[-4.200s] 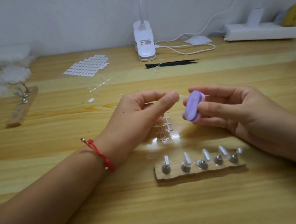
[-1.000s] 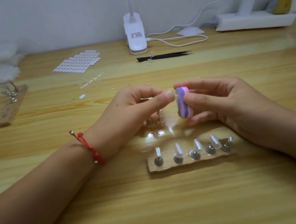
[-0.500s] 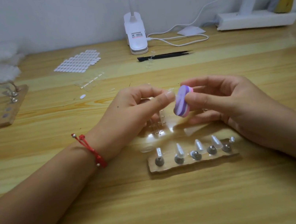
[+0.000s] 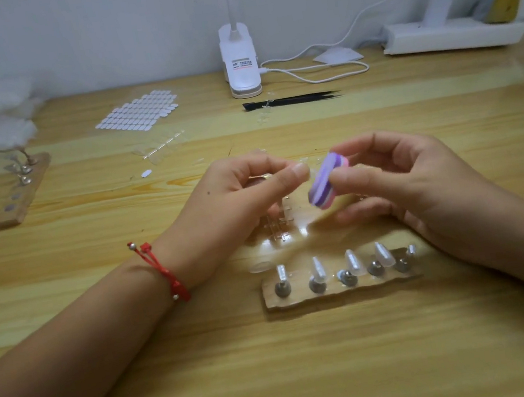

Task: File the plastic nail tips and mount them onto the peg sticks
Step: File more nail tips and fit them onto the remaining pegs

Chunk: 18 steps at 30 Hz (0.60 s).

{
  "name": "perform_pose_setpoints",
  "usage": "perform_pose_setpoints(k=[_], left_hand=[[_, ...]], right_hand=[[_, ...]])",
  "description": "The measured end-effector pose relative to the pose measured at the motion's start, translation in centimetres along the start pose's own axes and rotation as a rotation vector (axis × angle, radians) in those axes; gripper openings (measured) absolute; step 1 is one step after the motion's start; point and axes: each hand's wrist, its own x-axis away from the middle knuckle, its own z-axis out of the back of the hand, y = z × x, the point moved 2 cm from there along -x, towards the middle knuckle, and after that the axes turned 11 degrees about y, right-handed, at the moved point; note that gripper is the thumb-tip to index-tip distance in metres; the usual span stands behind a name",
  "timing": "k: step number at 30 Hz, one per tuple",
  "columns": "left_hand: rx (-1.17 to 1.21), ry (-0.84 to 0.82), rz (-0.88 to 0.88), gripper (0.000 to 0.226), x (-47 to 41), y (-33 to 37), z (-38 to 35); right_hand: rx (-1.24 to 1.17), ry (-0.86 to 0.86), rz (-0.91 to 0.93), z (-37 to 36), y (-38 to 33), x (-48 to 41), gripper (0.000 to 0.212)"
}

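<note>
My left hand (image 4: 237, 202) pinches a small clear nail tip (image 4: 308, 168) between thumb and forefinger. My right hand (image 4: 403, 177) grips a purple and pink buffer block (image 4: 325, 185), tilted, its face against the tip. Below the hands a wooden holder (image 4: 339, 290) carries several peg sticks (image 4: 349, 268) with clear tips on them. A clear plastic sprue (image 4: 280, 228) lies on the table under my left fingers.
A sheet of white adhesive tabs (image 4: 139, 113) lies at the back left. Black tweezers (image 4: 293, 100) and a white clip lamp (image 4: 240, 62) sit at the back centre. A second wooden holder (image 4: 23, 191) is at the left. A white power strip (image 4: 454, 35) is far right.
The buffer block has rocked from upright to tilted against the nail tip. Both hands stay in place above the sprue.
</note>
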Motion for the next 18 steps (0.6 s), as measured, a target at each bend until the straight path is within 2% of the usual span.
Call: perform_pose_setpoints(k=[2, 5, 9, 13, 16, 18], left_hand=[[-0.033, -0.014, -0.013, 0.020, -0.06, -0.05, -0.10], [-0.038, -0.028, -0.004, 0.021, -0.14, -0.05, -0.13], [-0.037, -0.042, -0.015, 0.022, -0.06, -0.02, -0.11], [-0.021, -0.067, -0.026, 0.018, 0.07, 0.10, -0.34], [-0.025, -0.039, -0.017, 0.018, -0.06, 0.02, -0.13], [-0.025, -0.074, -0.022, 0.018, 0.08, 0.05, -0.30]], right_hand=[[0.027, -0.023, 0.014, -0.22, 0.02, 0.15, 0.028], [-0.053, 0.048, 0.007, 0.08, -0.06, -0.15, 0.035], [0.024, -0.014, 0.027, -0.24, 0.06, -0.01, 0.031], [-0.042, 0.027, 0.020, 0.19, 0.13, -0.30, 0.031], [0.080, -0.057, 0.040, -0.20, 0.24, -0.04, 0.031], [0.044, -0.024, 0.051, -0.07, 0.26, -0.13, 0.030]])
